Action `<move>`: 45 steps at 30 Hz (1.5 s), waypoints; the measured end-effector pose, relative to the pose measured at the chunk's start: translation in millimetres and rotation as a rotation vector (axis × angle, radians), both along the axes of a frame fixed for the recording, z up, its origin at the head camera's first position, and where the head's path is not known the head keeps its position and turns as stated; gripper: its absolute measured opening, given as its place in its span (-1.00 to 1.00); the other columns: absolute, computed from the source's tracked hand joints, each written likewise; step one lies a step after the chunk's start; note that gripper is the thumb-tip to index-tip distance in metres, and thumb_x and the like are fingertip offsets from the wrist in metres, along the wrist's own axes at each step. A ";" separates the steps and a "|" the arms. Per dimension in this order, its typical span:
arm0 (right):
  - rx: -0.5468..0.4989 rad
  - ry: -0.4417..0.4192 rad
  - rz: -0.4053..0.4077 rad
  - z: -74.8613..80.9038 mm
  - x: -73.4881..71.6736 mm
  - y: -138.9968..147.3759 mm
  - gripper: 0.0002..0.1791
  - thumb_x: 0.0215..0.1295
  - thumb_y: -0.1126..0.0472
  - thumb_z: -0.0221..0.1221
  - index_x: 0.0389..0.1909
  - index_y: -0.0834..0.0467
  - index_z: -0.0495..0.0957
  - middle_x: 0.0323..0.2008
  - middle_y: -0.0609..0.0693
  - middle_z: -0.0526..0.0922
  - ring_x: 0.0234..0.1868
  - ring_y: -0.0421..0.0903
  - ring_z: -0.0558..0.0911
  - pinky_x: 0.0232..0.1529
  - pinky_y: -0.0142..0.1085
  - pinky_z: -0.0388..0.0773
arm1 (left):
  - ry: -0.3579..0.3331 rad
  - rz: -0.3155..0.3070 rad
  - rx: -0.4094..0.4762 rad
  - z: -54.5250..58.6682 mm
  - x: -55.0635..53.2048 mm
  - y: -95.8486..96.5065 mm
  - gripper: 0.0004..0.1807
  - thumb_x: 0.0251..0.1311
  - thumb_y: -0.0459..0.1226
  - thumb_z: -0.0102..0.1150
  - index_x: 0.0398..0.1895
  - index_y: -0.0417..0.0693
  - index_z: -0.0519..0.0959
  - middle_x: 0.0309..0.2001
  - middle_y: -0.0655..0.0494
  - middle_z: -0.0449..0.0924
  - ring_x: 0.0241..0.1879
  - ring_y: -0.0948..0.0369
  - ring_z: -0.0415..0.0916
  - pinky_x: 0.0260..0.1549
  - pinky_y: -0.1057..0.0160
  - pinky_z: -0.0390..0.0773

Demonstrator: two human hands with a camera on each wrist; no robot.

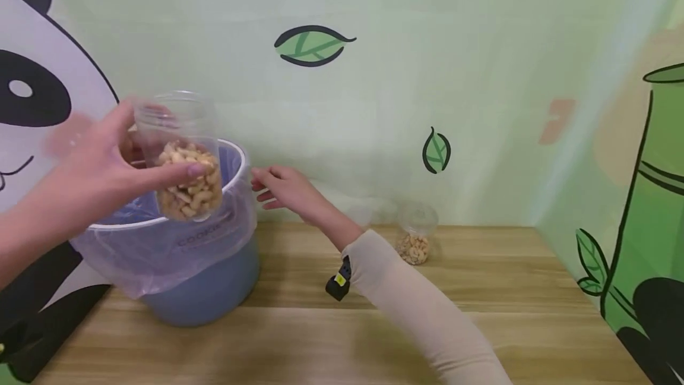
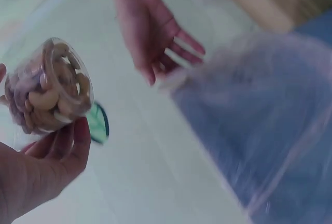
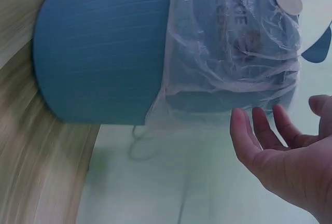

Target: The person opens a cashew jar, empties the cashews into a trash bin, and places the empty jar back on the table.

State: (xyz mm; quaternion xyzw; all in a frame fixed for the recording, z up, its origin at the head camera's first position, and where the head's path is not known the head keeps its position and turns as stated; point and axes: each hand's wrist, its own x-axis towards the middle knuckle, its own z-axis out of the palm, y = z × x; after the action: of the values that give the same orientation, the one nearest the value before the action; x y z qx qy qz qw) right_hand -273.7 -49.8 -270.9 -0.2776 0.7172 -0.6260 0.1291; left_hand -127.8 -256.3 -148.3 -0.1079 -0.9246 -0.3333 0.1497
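Observation:
My left hand grips a clear plastic jar around its side, thumb across the front. Pale cashews fill its lower part. In the head view the jar overlaps the opening of a blue bucket lined with a thin plastic bag. The left wrist view shows the jar's base with nuts against it. My right hand is beside the bucket's right rim, fingers loosely bent and holding nothing. In the right wrist view its fingertips are close to the bagged side of the bucket.
A second clear jar holding nuts stands on the wooden table near the back wall. Behind is a pale green backdrop printed with leaves, a panda at left and bamboo at right. The bucket occupies the table's left side.

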 end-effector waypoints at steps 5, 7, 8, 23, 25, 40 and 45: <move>-0.041 -0.054 -0.028 2.5 -1.9 -13.7 -0.47 0.57 -0.10 0.03 0.07 0.35 0.47 -0.02 0.17 0.64 0.00 0.11 0.69 0.08 0.03 0.62 | 0.089 0.104 -0.100 11.8 -14.3 -14.0 -0.22 0.13 0.06 0.48 0.33 0.19 0.26 0.01 -0.22 0.65 -0.29 0.30 0.53 -0.49 0.39 0.45; -0.035 -0.074 -0.032 3.1 -1.1 -18.5 -0.45 0.55 -0.14 0.05 0.09 0.32 0.44 -0.01 0.13 0.61 -0.02 0.08 0.69 0.07 0.03 0.63 | 0.102 0.136 -0.127 13.1 -22.5 -21.1 -0.19 0.13 0.07 0.47 0.35 0.12 0.25 0.01 -0.28 0.61 -0.22 0.15 0.51 -0.53 0.39 0.42; -0.026 -0.084 -0.036 3.2 -0.4 -21.0 -0.44 0.53 -0.15 0.07 0.11 0.30 0.43 0.00 0.10 0.59 -0.02 0.07 0.69 0.06 0.02 0.63 | 0.109 0.150 -0.141 13.2 -27.1 -25.0 -0.16 0.12 0.07 0.48 0.37 0.08 0.25 0.01 -0.32 0.59 -0.18 0.05 0.50 -0.56 0.40 0.40; -0.113 -0.287 -0.077 -1.0 0.4 -37.4 -0.55 0.41 -0.04 0.24 0.10 0.14 0.35 -0.03 0.02 0.48 0.06 0.20 0.63 0.03 0.14 0.61 | 0.051 0.211 -0.378 -4.6 -73.3 -65.1 0.18 0.00 0.23 0.48 0.57 -0.11 0.11 0.04 -0.56 0.47 -0.14 -0.37 0.48 -0.45 -0.17 0.59; -0.123 -0.296 -0.077 -2.0 1.3 -37.7 -0.56 0.42 -0.04 0.23 0.09 0.13 0.34 -0.03 0.02 0.47 0.09 0.23 0.61 0.04 0.14 0.61 | 0.051 0.215 -0.411 -5.4 -74.1 -66.1 0.18 -0.02 0.24 0.49 0.55 -0.11 0.15 0.00 -0.55 0.50 -0.16 -0.36 0.49 -0.48 -0.13 0.57; -0.189 -0.311 -0.104 -0.5 1.3 -34.3 -0.52 0.44 -0.02 0.20 0.17 0.17 0.34 0.17 0.08 0.47 0.23 0.32 0.51 0.12 0.23 0.53 | 0.208 0.193 -0.572 -8.4 -85.8 -72.1 0.02 -0.18 0.13 0.64 0.34 -0.16 0.43 -0.44 -0.29 0.61 -0.45 -0.12 0.47 -0.62 0.12 0.34; -0.194 -0.334 -0.098 -3.9 3.6 -39.9 -0.53 0.44 -0.02 0.21 0.16 0.22 0.48 0.20 0.07 0.51 0.23 0.28 0.51 0.13 0.23 0.52 | 0.236 0.158 -0.655 -11.5 -83.2 -76.5 0.01 -0.28 0.04 0.71 0.27 -0.21 0.47 -0.44 -0.26 0.65 -0.49 -0.10 0.52 -0.59 0.04 0.43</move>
State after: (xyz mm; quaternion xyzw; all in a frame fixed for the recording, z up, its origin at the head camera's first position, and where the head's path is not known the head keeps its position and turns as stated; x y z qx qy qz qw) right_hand -270.1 -89.7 -274.9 -0.1458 0.6347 -0.7352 0.1883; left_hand -211.0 -332.7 -159.8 -0.1160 -0.9641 0.0082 0.2385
